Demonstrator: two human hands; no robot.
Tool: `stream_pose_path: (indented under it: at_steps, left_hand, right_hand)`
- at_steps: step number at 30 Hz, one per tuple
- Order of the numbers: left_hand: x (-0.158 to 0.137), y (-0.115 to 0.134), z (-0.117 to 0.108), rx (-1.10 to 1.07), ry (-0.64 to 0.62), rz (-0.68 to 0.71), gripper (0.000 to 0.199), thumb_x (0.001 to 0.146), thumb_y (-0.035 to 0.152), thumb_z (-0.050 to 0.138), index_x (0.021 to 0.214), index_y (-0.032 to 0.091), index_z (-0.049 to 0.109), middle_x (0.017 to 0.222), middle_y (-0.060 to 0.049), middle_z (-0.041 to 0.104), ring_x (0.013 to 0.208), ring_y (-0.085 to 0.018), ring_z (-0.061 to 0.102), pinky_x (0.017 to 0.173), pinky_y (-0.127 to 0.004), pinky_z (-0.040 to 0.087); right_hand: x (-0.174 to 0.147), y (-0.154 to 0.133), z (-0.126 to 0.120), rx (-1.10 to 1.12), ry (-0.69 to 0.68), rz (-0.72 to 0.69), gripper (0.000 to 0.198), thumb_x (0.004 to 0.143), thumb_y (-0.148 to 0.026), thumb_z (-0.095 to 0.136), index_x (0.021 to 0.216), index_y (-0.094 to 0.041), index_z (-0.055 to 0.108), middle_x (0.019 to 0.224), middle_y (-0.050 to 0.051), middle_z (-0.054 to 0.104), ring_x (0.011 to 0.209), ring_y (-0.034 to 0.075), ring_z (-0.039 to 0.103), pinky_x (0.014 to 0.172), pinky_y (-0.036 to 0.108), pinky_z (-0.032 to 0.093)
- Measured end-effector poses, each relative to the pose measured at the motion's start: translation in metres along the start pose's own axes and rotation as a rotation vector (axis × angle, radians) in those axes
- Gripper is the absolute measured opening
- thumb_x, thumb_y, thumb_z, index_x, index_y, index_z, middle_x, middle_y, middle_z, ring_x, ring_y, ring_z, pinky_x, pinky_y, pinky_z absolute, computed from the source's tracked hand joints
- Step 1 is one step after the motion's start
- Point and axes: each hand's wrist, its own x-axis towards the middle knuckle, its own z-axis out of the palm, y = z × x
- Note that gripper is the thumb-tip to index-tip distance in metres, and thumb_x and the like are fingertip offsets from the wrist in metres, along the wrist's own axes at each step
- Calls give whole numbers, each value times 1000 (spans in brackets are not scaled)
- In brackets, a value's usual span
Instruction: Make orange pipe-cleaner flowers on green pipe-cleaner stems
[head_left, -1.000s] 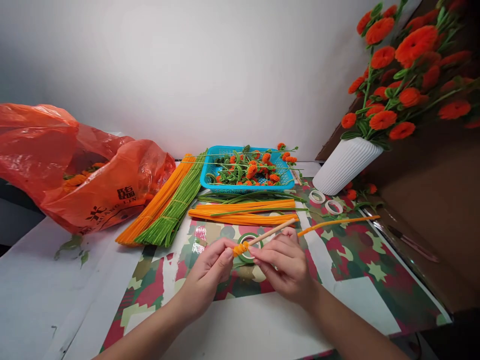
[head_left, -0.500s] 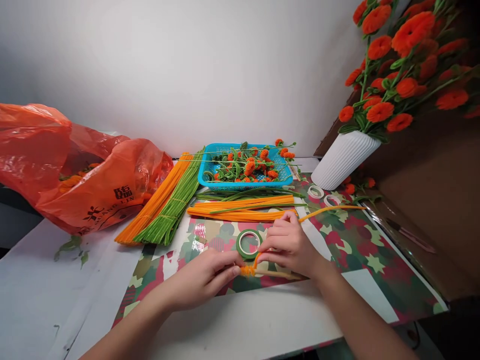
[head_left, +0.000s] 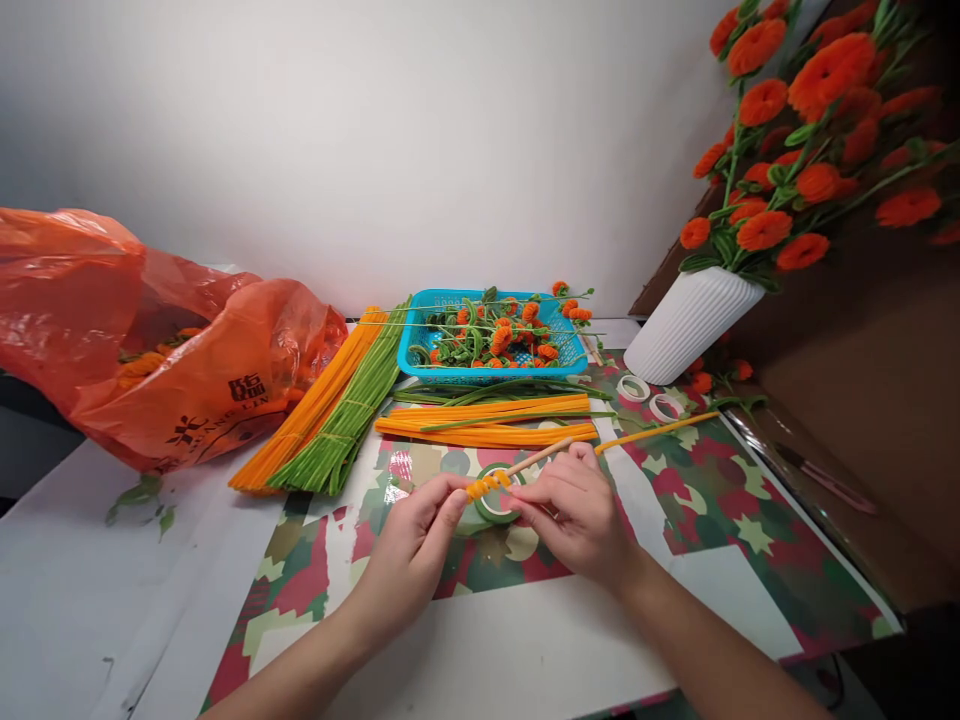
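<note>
stick: wooden stick (head_left: 540, 458) angles up and away from the person. Half a second ago it lay nearly level, pointing right; a second ago it stood at about this tilt. So it has swung down and back up.
coil: orange coil (head_left: 489, 487) is wrapped round the stick's near end, between the hands, held above the tabletop (head_left: 60, 600). Covers more stick than a second ago; newest turns look more spaced.
free tail: orange strand (head_left: 660, 432) runs out right from behind the right fingers. Its end doesn't reach as far right as a second ago.
left grip: left grip (head_left: 416, 535) pinches the coil's near end, thumb against fingers. Anchor side, I'd judge.
right grip: right grip (head_left: 577, 510) has thumb and fingertips pinched together at the coil's far end, apparently on the strand; exact contact hidden.
green roll: tape roll (head_left: 495, 517) lies on the tabletop behind the coil in this view, partly covered.
strips: orange strips (head_left: 487, 433) lie just beyond the stick; neither hand on them.
meaning: my read, winding has gained length; turn spacing uneven, wrap not finished.
</note>
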Motion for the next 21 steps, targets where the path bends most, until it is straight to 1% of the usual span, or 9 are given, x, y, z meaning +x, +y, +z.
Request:
stream_pose_path:
  at_steps: [2,4,6,7,9,11,15,18,21]
  left_hand:
    - [2,-7,0,-184,-57,-41,30,93,45,43,87,19,56,56,7,27,50,-11,23,47,-23,20]
    - [3,-14,-2,-351,-131,-67,34,92,50,44,87,18,55,55,9,22,49,-9,18,46,-23,17]
    - [5,-17,-5,-431,-216,-83,36,90,51,46,88,17,56,55,9,21,48,-9,16,46,-23,16]
    - [5,-17,-8,-429,-259,-88,36,90,52,47,88,17,56,56,9,23,48,-8,18,46,-23,16]
    - [7,-13,-16,-348,-336,-86,35,90,51,48,88,17,58,60,6,30,50,-9,23,47,-23,19]
    - [10,-7,-25,-177,-386,-57,34,90,48,48,86,17,61,68,2,43,54,-10,29,48,-22,23]
    - [16,4,-39,163,-520,39,30,92,38,44,83,18,65,75,-1,56,67,-14,46,60,-22,36]
    - [18,7,-41,347,-504,96,29,93,34,42,83,19,64,69,0,55,64,-14,47,59,-22,36]
    - [17,8,-38,466,-423,124,30,94,33,40,79,20,62,61,3,48,56,-13,41,53,-22,32]
  right_hand:
    - [1,0,-1,77,-1,40,16,89,-21,58,75,-19,67,54,-3,59,53,12,46,61,31,30]
    - [1,2,-1,167,1,84,18,90,-25,58,76,-20,68,59,-1,64,57,13,53,63,31,35]
    - [0,6,-3,254,-24,136,21,91,-31,58,77,-21,70,62,0,68,59,14,56,64,32,37]
    - [0,8,-4,292,-61,162,23,91,-35,57,77,-22,71,62,0,68,59,14,56,65,32,37]
    - [1,13,-7,328,-162,196,28,91,-40,57,75,-22,71,59,-2,66,56,12,53,66,32,34]
    - [2,17,-11,306,-254,197,30,88,-43,60,70,-21,70,57,-3,63,56,11,50,68,33,31]
    - [3,23,-15,214,-371,107,33,87,-47,61,68,-20,68,57,-4,58,60,10,49,70,32,27]
    - [3,25,-14,114,-421,34,31,92,-42,56,73,-21,68,61,-4,59,64,11,49,71,31,26]
    - [1,23,-10,-10,-367,-25,26,94,-34,53,76,-21,67,64,-3,60,64,12,47,70,31,25]
